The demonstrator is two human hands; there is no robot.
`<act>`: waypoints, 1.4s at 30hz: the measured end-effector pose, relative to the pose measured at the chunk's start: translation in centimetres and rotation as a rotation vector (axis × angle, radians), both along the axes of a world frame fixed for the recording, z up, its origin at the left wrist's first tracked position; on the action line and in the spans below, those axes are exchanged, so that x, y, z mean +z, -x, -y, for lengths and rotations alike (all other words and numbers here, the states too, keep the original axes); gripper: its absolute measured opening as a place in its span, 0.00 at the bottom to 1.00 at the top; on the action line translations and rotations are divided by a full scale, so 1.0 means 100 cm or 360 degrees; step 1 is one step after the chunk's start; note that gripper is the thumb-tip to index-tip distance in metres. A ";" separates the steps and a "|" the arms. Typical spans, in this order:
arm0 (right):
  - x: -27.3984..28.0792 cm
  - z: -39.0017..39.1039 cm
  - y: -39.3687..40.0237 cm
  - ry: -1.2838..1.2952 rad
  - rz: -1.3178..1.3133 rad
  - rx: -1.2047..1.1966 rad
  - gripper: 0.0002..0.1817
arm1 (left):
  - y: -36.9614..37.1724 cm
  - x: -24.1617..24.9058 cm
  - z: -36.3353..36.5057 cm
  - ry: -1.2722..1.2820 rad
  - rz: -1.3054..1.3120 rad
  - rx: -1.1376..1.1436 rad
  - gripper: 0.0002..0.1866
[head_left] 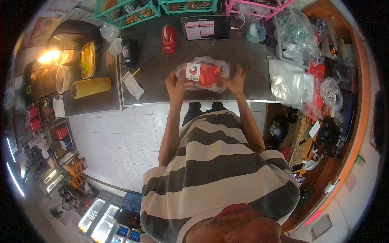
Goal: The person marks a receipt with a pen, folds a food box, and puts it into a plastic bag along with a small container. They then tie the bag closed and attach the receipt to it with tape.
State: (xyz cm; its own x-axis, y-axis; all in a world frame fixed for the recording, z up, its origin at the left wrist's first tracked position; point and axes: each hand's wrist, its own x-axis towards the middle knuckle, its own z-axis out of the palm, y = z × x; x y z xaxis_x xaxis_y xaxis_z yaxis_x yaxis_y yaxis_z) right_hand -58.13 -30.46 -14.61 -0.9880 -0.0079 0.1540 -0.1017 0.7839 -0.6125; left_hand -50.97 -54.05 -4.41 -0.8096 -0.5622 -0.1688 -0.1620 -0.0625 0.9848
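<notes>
A red food box [210,75] with a white label [193,72] lies flat on the dark counter, inside a clear plastic bag [219,62] whose crumpled edges stick out around it. My left hand [175,84] is at the left side of the bag, thumb close against it and fingers apart. On the right side, my right hand [236,83] has its fingers spread upward, with the thumb at the bag's edge. Neither hand appears to grip the box; the exact contact of the thumbs is too small to make out.
Behind the box are a red tape dispenser [168,39] and a tablet [206,27] on a cable. A stack of clear bags [291,81] lies at the right. At the left are a paper slip [133,86] and a yellowish roll [91,88]. Baskets [139,14] line the back.
</notes>
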 end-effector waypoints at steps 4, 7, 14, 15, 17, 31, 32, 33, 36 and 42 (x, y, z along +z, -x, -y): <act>0.011 -0.024 0.018 0.1403 0.1257 -0.0037 0.25 | 0.018 0.050 -0.012 -0.0291 0.0022 -0.0062 0.07; 0.103 -0.035 0.037 0.1064 0.0667 0.0085 0.19 | 0.012 0.055 -0.006 -0.0385 -0.0103 -0.0099 0.09; 0.136 -0.024 0.036 0.0634 0.0345 0.0386 0.18 | -0.005 0.044 0.011 -0.0137 -0.0120 -0.0115 0.07; 0.147 -0.020 0.029 0.0492 0.0344 0.0350 0.19 | -0.010 0.042 0.015 -0.0042 -0.0139 -0.0145 0.06; 0.148 -0.026 0.027 0.0142 0.0303 0.0219 0.19 | -0.019 0.029 0.018 -0.0087 -0.0075 -0.0143 0.06; 0.034 0.117 -0.032 -0.0401 0.0314 0.1172 0.48 | -0.106 0.042 0.004 0.0192 0.0217 -0.0569 0.23; 0.039 0.114 -0.042 -0.0349 0.0124 0.1099 0.50 | -0.126 0.033 0.003 0.0097 0.0134 -0.0634 0.28; 0.020 0.114 -0.050 -0.0335 0.0193 0.1095 0.50 | -0.132 0.048 0.009 0.0113 0.0350 -0.0755 0.28; 0.035 0.113 -0.069 -0.0594 0.0322 0.1030 0.43 | -0.155 0.055 0.027 -0.0105 0.0351 -0.0885 0.24; 0.025 0.122 -0.072 -0.0714 0.0466 0.0984 0.44 | -0.152 0.041 0.055 -0.0361 0.0271 -0.1167 0.17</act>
State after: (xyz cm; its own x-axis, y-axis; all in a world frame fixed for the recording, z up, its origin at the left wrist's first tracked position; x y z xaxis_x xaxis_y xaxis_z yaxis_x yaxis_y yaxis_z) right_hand -50.89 -42.67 -12.08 -0.7847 -0.5641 -0.2569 -0.4807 0.8154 -0.3226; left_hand -35.79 -59.54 -0.34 -0.9134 0.1684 -0.3705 -0.3870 -0.0780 0.9188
